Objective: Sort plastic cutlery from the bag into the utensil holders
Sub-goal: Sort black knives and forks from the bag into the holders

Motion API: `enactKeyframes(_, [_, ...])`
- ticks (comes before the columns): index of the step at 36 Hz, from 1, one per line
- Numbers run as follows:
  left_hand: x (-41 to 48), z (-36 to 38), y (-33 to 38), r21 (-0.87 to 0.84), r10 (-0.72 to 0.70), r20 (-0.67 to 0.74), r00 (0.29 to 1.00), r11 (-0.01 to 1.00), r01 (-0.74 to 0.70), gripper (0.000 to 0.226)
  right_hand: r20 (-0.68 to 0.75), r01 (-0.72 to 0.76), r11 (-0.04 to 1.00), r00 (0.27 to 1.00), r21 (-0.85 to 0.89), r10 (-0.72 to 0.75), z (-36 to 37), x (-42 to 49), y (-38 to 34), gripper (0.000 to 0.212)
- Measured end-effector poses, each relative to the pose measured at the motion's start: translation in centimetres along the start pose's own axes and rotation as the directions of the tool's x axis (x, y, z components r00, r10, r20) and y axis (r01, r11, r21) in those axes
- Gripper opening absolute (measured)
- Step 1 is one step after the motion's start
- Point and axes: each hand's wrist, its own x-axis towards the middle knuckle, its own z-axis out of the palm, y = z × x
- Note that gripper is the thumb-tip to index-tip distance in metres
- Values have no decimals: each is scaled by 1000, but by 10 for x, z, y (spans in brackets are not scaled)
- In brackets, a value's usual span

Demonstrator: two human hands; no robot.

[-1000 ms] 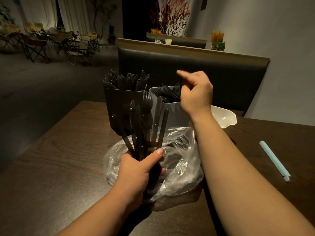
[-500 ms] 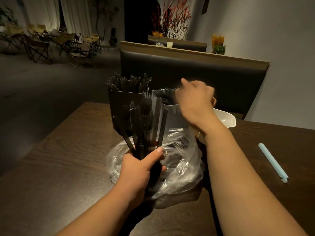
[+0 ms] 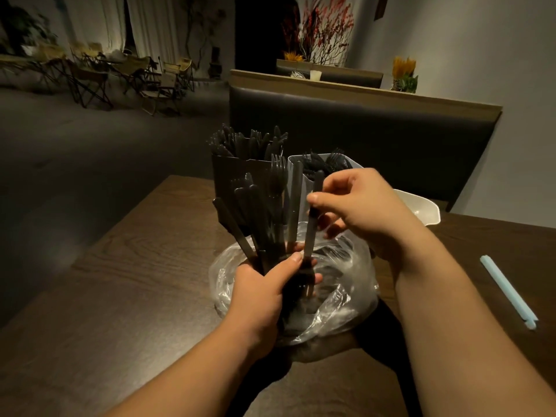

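1. Step in hand, as we judge it: mid-sort, singling one piece out of a held bunch.
2. Our left hand [image 3: 264, 293] is wrapped round a fanned bundle of black plastic cutlery [image 3: 272, 206], held upright just above the crumpled clear plastic bag [image 3: 343, 311] on the dark wood-grain table [image 3: 120, 281].
3. Our right hand [image 3: 361, 206] pinches the rightmost slim black plastic handle [image 3: 311, 227] between thumb and fingers. Its lower end sits in the left fist, so we cannot tell whether it is a fork or a knife.
4. Targets sit behind the bag, side by side: a dark square utensil holder [image 3: 237, 176], packed full, and a white square utensil holder [image 3: 306, 188], partly filled with black pieces.
5. Next move calls for drawing the piece straight up and clear of the bunch, with the left grip loose enough to release it but not the rest. Then we read its working end and pick a holder.
6. More cutlery is left in the bag, so plenty remains to sort.
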Motion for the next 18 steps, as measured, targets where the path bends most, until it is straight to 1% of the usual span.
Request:
enactKeyframes(3, [4, 0, -1, -59, 8, -19, 1000, 998, -9, 14, -107, 30, 995, 994, 98, -20, -4, 3, 2, 14])
enactKeyframes(6, [6, 0, -2, -86, -6, -33, 999, 996, 3, 16, -129, 30, 994, 992, 104, -17, -4, 4, 4, 10])
enactKeyframes(13, [5, -2, -4, -117, -58, -13, 998, 992, 56, 18, -242, 87, 996, 967, 26, -78, 3, 7, 8, 11])
enactKeyframes(15, [5, -2, -2, -149, -78, -9, 997, 986, 76, 17, -251, 94, 995, 963, -40, -101, 7, 8, 10, 13])
enactKeyframes(17, [5, -1, 0, -194, -100, 7, 995, 976, 99, 17, -264, 100, 991, 957, -93, -122, 8, 8, 11, 8])
enactKeyframes(18, [6, -1, 0, -222, -113, 16, 993, 968, 114, 17, -265, 105, 993, 957, -62, -118, 9, 8, 9, 3])
